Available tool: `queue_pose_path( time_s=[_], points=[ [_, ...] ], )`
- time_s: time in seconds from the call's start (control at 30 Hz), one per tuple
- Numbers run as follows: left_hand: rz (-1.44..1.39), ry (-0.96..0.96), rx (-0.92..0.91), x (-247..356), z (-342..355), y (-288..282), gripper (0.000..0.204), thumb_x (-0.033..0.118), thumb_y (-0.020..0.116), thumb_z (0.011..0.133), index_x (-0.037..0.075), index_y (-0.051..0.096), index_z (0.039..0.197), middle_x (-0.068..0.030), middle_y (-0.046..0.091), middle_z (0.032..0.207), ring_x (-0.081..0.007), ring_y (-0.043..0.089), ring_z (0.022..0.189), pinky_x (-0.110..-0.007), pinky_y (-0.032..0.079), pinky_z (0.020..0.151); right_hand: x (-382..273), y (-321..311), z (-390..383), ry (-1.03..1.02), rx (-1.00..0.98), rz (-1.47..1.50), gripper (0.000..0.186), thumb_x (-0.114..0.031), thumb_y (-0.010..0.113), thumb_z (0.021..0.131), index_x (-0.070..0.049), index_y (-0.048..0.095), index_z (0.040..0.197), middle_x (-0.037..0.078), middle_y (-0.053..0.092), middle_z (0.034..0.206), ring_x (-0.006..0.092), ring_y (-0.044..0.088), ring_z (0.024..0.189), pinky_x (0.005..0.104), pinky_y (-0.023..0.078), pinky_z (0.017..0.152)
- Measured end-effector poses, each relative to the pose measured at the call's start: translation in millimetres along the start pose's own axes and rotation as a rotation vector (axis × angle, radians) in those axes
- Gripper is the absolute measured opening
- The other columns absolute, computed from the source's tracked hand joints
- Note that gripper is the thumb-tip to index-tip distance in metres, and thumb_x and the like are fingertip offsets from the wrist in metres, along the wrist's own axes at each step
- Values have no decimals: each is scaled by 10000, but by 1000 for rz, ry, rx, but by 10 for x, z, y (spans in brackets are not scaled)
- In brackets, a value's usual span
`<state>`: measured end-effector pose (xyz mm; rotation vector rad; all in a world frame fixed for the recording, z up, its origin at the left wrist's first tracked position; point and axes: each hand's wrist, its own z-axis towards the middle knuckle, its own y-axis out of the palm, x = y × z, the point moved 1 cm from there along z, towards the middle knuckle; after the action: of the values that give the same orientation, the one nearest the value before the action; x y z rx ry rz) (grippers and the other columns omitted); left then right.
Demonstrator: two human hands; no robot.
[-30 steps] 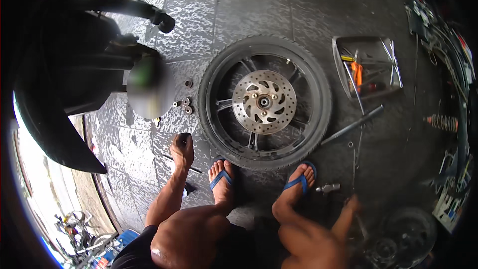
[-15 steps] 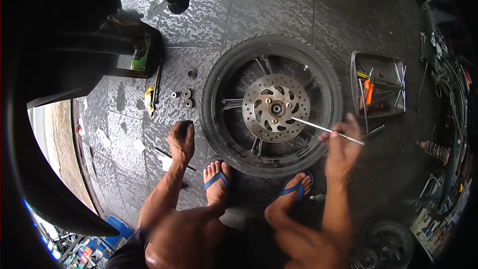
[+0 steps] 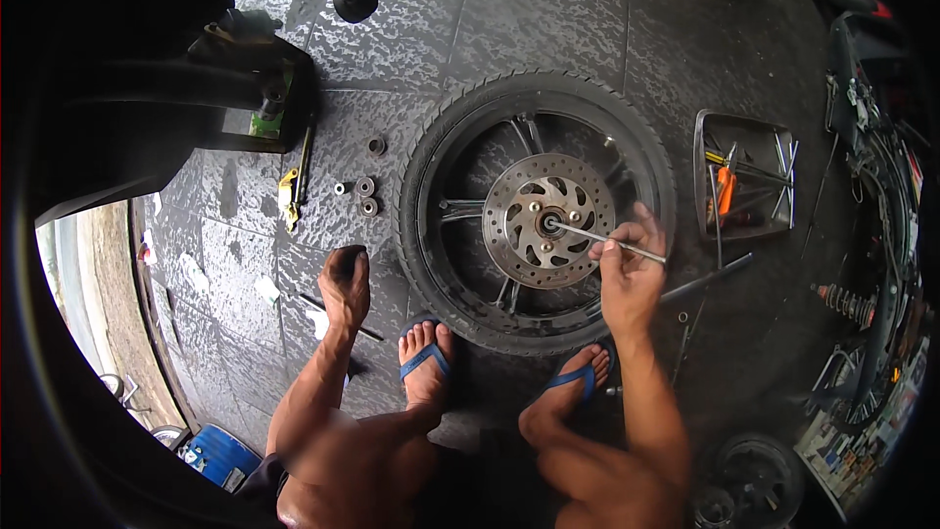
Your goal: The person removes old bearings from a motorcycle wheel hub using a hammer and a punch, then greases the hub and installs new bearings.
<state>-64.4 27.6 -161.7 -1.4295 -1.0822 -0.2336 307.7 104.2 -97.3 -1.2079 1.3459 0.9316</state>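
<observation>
A motorcycle wheel with a black tyre (image 3: pixel 431 279) lies flat on the floor in front of my feet, its drilled brake disc (image 3: pixel 506 253) facing up. Between the fingers and thumb of my right hand (image 3: pixel 632 269) is a thin metal rod (image 3: pixel 582 233). Its far tip is at the hub (image 3: pixel 551 216) in the disc's centre; how deep it reaches I cannot tell. My left hand (image 3: pixel 345 289) hovers left of the tyre, closed, with something dark or blackened at the fingers that I cannot make out. Several small ring-shaped metal parts (image 3: pixel 365 184) sit between tyre and yellow tool.
Right of the wheel stands a tray (image 3: pixel 699 167) with an orange-handled tool (image 3: pixel 726 190) and several rods. A long bar (image 3: pixel 710 274) lies below it. A yellow metal tool (image 3: pixel 288 198) is at the left. Motorcycle parts line the right edge, including a coil spring (image 3: pixel 844 305).
My right hand has moved left and slightly up, bringing the rod's tip from the disc's lower right to the hub centre. My left hand has shifted slightly left.
</observation>
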Motion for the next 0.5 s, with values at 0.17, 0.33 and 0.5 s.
queue_pose_path(
  time_s=[0.17,0.33,0.5],
  points=[
    [4,-20,5,20,32,-32,215,145,626,919,-44,690,999,-179,700,937,-282,693,894,-345,511,839,-177,152,23,-366,-238,-572,460,21,624,834,-16,580,1290,160,647,1017,294,690,863,384,565,755],
    [41,14,-17,-88,17,-38,233,161,631,914,-45,691,1006,-185,704,953,-290,694,900,-356,514,841,-429,385,368,-276,-369,-609,466,-1,622,820,-8,572,1284,195,632,1027,352,679,830,433,561,743],
    [20,-10,-41,-28,21,5,243,177,633,910,-37,696,1007,-200,708,957,-316,695,906,-372,515,843,-472,498,525,-353,-503,-717,447,-32,613,820,10,575,1264,223,628,1042,399,669,825,449,550,751]
  ],
)
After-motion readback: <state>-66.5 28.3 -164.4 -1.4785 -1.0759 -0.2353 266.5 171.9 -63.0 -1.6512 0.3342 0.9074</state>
